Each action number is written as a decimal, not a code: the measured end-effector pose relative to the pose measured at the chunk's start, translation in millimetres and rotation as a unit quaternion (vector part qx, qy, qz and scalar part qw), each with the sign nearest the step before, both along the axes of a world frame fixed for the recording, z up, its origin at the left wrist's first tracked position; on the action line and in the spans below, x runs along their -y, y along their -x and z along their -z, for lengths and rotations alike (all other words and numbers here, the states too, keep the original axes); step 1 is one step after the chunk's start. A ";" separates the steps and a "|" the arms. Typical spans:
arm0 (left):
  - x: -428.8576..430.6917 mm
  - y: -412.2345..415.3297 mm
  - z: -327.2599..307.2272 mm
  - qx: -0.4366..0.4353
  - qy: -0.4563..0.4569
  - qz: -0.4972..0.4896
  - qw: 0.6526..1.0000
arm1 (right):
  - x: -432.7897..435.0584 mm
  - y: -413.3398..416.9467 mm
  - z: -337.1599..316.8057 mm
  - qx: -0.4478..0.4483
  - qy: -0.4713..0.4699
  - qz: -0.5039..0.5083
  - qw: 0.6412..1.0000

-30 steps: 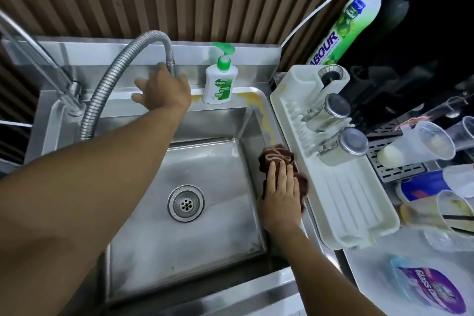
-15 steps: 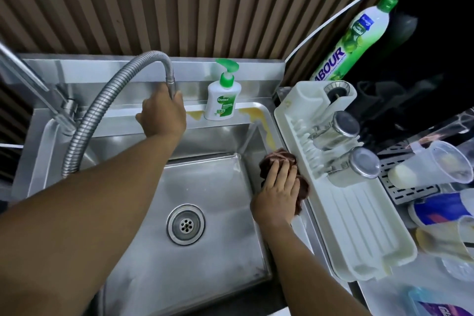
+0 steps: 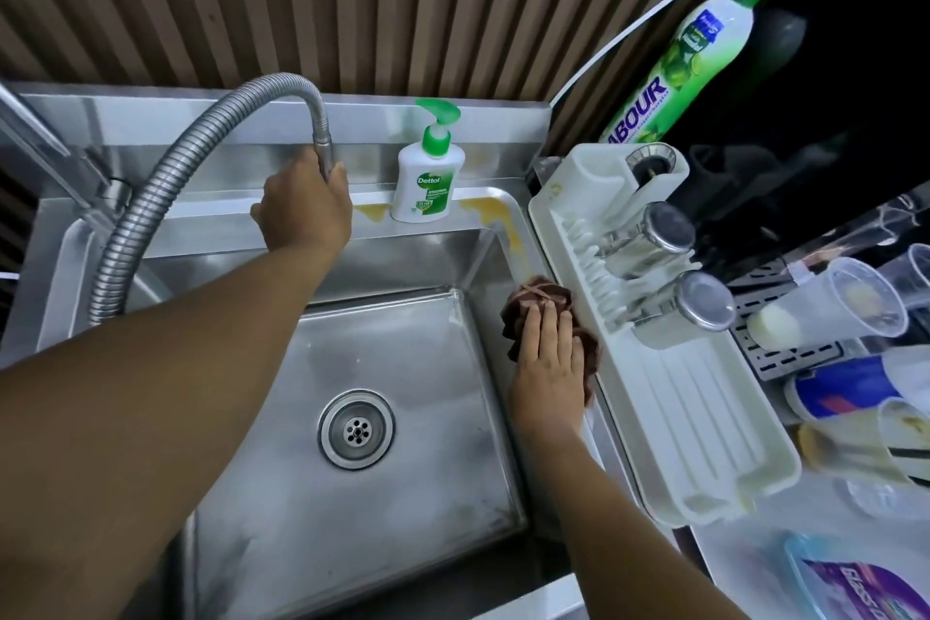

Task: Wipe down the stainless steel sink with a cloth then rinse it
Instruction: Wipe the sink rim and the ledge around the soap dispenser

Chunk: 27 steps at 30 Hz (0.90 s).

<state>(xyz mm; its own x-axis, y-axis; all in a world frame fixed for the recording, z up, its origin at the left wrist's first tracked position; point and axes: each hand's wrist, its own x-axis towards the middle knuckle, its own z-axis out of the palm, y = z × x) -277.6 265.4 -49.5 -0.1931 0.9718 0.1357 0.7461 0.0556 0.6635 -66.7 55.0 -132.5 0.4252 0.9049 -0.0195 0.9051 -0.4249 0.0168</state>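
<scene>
The stainless steel sink (image 3: 402, 418) fills the middle of the view, with a round drain (image 3: 356, 429) in its floor. A crumpled brown cloth (image 3: 541, 302) lies on the sink's right rim. My right hand (image 3: 548, 368) presses on it with flat, straight fingers. My left hand (image 3: 304, 204) grips the end of the flexible metal faucet hose (image 3: 166, 196) at the back rim. No water is visible coming from the hose. A yellow stain (image 3: 495, 209) marks the back right corner of the rim.
A Dettol soap pump bottle (image 3: 428, 181) stands on the back ledge. A white drying rack (image 3: 669, 393) with steel tumblers (image 3: 649, 237) sits right of the sink. A green dish liquid bottle (image 3: 689, 60), plastic cups (image 3: 845, 312) and a purple pack (image 3: 875, 589) lie further right.
My left hand closed around the hose end, having earlier rested open on the back rim. My right hand slid the cloth a little further back along the right rim.
</scene>
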 end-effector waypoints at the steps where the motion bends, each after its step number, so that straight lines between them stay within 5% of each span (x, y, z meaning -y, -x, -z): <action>1: 0.6 0.1 -0.6 0.000 0.001 0.003 1.000 | 17.1 1.6 1.0 0.002 -0.002 -0.001 1.000; 9: 4.0 1.9 -3.1 0.012 -0.002 0.013 1.000 | 82.4 12.8 0.4 0.017 0.001 0.019 1.000; 21: -1.2 5.2 14.6 0.025 -0.015 0.017 0.999 | -103.2 1.7 -15.4 -0.020 0.056 -0.021 0.998; 27: -0.2 4.3 11.0 0.020 -0.008 0.020 1.000 | -111.5 -11.8 -9.0 -0.009 0.066 -0.047 0.997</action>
<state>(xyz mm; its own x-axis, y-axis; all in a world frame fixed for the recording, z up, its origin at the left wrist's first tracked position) -281.9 265.6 -60.6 -0.1586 0.9768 0.1436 0.7209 0.0152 0.6928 -54.9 166.5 -123.5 0.3367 0.9301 -0.1470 0.9416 -0.3328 0.0508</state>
